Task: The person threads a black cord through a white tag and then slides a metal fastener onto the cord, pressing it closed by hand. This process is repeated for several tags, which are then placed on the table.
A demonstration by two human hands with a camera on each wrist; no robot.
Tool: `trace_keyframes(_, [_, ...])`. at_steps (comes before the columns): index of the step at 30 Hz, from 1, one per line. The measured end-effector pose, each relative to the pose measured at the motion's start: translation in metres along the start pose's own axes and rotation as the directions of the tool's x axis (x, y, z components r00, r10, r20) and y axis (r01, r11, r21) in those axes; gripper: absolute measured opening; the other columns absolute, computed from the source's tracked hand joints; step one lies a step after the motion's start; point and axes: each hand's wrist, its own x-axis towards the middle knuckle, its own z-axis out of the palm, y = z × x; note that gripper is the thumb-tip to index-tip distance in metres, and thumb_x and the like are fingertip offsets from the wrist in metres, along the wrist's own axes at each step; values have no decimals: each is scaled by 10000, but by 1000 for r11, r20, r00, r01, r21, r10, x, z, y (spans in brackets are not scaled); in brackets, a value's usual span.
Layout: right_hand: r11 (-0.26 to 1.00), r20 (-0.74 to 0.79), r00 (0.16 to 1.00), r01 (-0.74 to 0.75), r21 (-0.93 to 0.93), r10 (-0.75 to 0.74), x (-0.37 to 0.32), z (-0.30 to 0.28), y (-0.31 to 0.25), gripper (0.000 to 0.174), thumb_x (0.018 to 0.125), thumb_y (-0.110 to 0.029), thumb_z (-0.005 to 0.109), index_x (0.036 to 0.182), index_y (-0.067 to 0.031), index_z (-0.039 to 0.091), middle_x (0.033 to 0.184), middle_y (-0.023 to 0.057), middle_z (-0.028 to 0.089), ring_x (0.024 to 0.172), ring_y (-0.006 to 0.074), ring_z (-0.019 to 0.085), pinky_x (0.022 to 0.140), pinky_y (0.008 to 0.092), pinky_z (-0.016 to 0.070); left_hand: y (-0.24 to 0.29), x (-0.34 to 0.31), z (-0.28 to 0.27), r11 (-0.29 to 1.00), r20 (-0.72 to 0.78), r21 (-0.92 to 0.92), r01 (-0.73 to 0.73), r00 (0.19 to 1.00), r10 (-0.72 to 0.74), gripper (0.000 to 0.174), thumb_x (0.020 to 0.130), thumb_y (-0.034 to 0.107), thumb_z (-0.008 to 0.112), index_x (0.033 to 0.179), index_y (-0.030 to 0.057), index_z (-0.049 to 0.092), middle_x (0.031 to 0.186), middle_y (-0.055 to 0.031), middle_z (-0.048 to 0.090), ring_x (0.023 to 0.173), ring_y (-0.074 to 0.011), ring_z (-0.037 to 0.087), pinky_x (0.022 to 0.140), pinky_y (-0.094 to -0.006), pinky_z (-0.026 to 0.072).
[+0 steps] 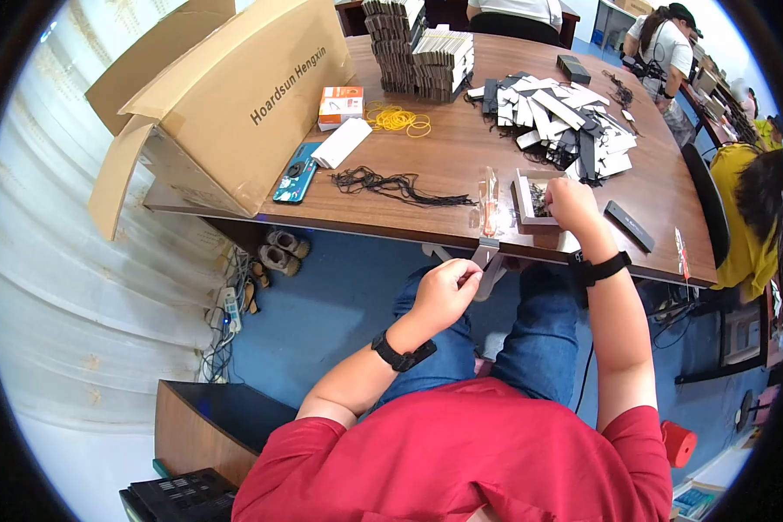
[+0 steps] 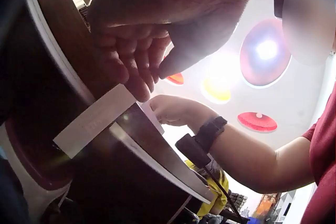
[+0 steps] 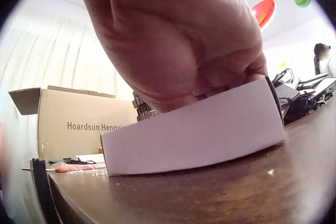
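Note:
My right hand (image 1: 572, 205) reaches down into a small white open box (image 3: 194, 129) at the table's front edge. Small dark and shiny pieces (image 1: 539, 198) lie in that box. The box wall hides the fingertips in the right wrist view, so I cannot tell what they grip. In front of the table edge, my left hand (image 1: 444, 294) hangs with loosely curled fingers (image 2: 142, 66) and nothing visible in them. Just beyond it, a short white strip (image 2: 95, 121) juts over the table edge. Behind the strip lies a clear plastic bag (image 1: 489, 209) with something orange inside.
A heap of black and white strips (image 1: 561, 122) covers the table's right part. Black cords (image 1: 400, 185), a blue phone-like item (image 1: 297, 172), yellow cord (image 1: 398, 120) and a large carton (image 1: 252, 104) are left. Tall stacks (image 1: 439, 65) stand behind; a dark bar (image 1: 628, 226) lies right.

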Motion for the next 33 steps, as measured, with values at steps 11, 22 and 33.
trace_keyframes(11, [999, -78, 997, 17, -33, -19, 0, 4, 2, 117, 746, -75, 564, 713, -18, 661, 800, 172, 675, 791, 323, 667, 686, 423, 536, -6, 3, -5, 997, -69, 69, -27, 997, 32, 79, 844, 55, 618, 885, -5, 649, 788, -82, 638, 679, -137, 623, 612, -265, 499])
trace_keyframes(22, [1000, 2, 1000, -23, -21, 23, 3, -1, -2, 124, 753, -103, 573, 734, -18, 662, 808, 182, 666, 768, 336, 665, 678, 423, 537, -40, 94, -65, 736, -121, 674, -67, 972, 200, 62, 785, 118, 662, 803, 60, 654, 856, -98, 586, 864, -296, 579, 756, -398, 481])
trace_keyframes(33, [979, -138, 988, -47, 197, 75, -6, -8, -4, 58, 787, -94, 563, 796, -64, 612, 827, 137, 646, 812, 325, 637, 701, 419, 509, -38, 99, -66, 768, -121, 639, -47, 980, 161, 83, 815, 145, 631, 807, 64, 649, 895, -94, 608, 868, -297, 608, 730, -408, 499])
